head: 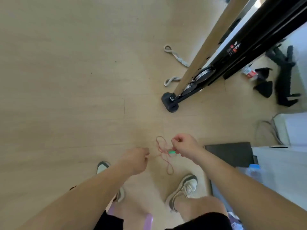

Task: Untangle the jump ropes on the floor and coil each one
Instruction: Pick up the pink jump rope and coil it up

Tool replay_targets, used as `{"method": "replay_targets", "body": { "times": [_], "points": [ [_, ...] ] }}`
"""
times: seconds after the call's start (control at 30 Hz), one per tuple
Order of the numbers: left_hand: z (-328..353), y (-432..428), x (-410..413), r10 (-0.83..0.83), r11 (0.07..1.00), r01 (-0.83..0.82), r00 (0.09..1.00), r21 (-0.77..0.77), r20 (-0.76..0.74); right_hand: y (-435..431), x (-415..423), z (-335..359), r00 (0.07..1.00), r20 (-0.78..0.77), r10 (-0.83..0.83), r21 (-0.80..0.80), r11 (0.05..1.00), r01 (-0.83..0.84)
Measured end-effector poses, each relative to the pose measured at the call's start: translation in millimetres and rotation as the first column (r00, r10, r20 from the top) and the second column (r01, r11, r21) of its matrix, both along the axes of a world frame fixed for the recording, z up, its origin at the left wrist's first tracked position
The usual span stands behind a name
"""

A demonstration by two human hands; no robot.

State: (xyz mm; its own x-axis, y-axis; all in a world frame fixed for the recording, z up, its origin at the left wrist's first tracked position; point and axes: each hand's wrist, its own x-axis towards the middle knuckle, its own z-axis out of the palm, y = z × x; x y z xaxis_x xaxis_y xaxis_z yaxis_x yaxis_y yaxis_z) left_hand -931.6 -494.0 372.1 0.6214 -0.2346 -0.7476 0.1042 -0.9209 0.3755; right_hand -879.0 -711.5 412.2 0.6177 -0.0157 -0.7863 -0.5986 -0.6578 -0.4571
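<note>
Head view, lower middle of the frame: I see the thin red jump rope (161, 147) held up off the floor (66, 80) between both hands, looped and crossed on itself. The left hand (135, 161) has its fingers (144, 152) curled and pinching one strand. The right hand (184, 145) is also curled, pinching the rope just above a green handle (172, 152) that hangs beside it.

My worry is the crossing between the hands. If they pull straight apart, I expect it to cinch into a tight knot instead of opening. The cord is thin and blurred here, so I could easily pick the wrong strand to feed through. One loop dangles low near the right shoe (186, 186) and could catch on it. A thick white rope (174, 55) lies on the floor in the upper middle, well apart, not yet coiled.
</note>
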Motion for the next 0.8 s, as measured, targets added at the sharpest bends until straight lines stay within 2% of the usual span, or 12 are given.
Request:
{"method": "replay_targets", "body": {
  "times": [0.1, 0.33, 0.5, 0.57, 0.67, 0.8],
  "points": [
    [-72.9, 5.9, -0.8, -0.07, 0.998, 0.07, 0.998, -0.008, 0.001, 3.7, -9.7, -76.1, 0.998, -0.007, -0.065, -0.039, 0.997, 0.065],
    [-289.9, -12.5, 4.1, -0.149, 0.989, 0.149, 0.989, 0.023, -0.02, -27.4, -41.1, -290.3, 0.994, -0.061, -0.091, -0.165, 0.983, 0.08],
    [-416.5, -37.3, -16.8, -0.257, 0.962, 0.263, 0.963, 0.076, -0.076, -37.7, -69.0, -405.5, 0.978, -0.076, -0.197, -0.163, 0.97, 0.182],
    [-447.6, -43.4, -27.2, -0.334, 0.936, 0.34, 0.94, 0.095, -0.076, -28.0, -79.8, -439.3, 0.966, -0.077, -0.249, -0.151, 0.96, 0.235],
    [-477.2, -48.3, -43.2, -0.395, 0.911, 0.4, 0.916, 0.098, -0.069, 2.3, -95.7, -451.4, 0.93, -0.087, -0.358, -0.044, 0.934, 0.356],
    [-501.8, -45.4, -59.6, -0.479, 0.87, 0.471, 0.878, 0.144, 0.024, 18.7, -110.2, -466.1, 0.948, -0.047, -0.314, -0.01, 0.949, 0.314]
  ]
}}
